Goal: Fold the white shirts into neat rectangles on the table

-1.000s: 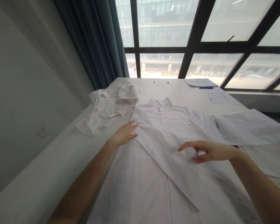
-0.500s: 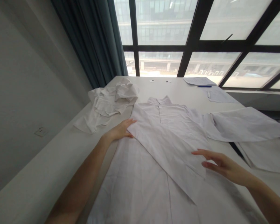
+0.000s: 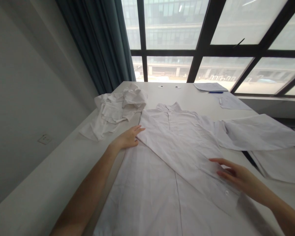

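A white long-sleeved shirt [image 3: 162, 196] lies spread on a white table [image 3: 49, 173], its collar [image 3: 168, 108] pointing away from me. One long part of it, with a button [image 3: 226, 193] near its end, is folded diagonally across the front [image 3: 184, 154]. My left hand [image 3: 127, 137] rests flat on the shirt's left edge, holding nothing. Fingers spread, my right hand [image 3: 232, 175] sits over the end of the folded part. It does not visibly grip the cloth. The other sleeve [image 3: 260, 132] stretches right beyond the table's edge.
A crumpled white garment [image 3: 118, 109] lies at the table's far left. Sheets of paper [image 3: 208, 87] and a blue pen [image 3: 215, 92] lie at the far right. Large windows and a dark curtain [image 3: 95, 42] stand behind the table; a wall socket [image 3: 44, 139] is on the left.
My right hand has moved right and toward me. The end of the diagonal fold has swung right with it. My left hand has shifted only slightly.
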A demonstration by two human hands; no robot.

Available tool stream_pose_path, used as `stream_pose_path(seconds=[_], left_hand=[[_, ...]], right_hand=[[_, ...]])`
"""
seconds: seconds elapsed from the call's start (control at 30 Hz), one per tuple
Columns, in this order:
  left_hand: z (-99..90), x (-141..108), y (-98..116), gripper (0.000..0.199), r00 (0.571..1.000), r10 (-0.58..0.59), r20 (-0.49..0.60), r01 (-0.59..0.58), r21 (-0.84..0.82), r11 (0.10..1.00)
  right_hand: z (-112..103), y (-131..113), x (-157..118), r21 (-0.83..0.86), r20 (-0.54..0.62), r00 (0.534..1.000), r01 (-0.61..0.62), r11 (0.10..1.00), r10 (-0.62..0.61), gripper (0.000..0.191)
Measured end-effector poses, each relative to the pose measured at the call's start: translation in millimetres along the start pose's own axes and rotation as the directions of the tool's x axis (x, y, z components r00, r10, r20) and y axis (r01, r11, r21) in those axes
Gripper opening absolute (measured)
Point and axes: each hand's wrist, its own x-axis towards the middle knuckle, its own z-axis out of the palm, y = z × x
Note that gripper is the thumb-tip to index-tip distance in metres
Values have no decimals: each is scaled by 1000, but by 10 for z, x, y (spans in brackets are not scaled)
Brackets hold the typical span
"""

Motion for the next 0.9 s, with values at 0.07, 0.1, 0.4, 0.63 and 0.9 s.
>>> stream_pose_path(seconds=[0.07, 0.1, 0.4, 0.63, 0.9], left_hand=[[25, 19, 14, 65, 998, 5, -55, -2, 46, 999], [35, 28, 17, 62, 996, -3, -87, 9, 64, 998], [5, 11, 5, 39, 955, -212, -209, 222, 23, 975], [37, 27, 73, 49, 956, -213, -199, 221, 15, 975], [43, 27, 74, 32, 882, -372, -290, 407, 70, 911]], right_hand=[[2, 19, -26, -15, 40, 999, 15, 1000, -14, 56], [4, 24, -37, -12, 47, 999, 17, 1000, -17, 56], [-71, 84, -89, 219, -105, 987, -96, 971, 121, 61], [-26, 305, 21, 113, -207, 973, -84, 990, 106, 56], [-72, 345, 34, 110, -168, 976, -124, 986, 142, 58]])
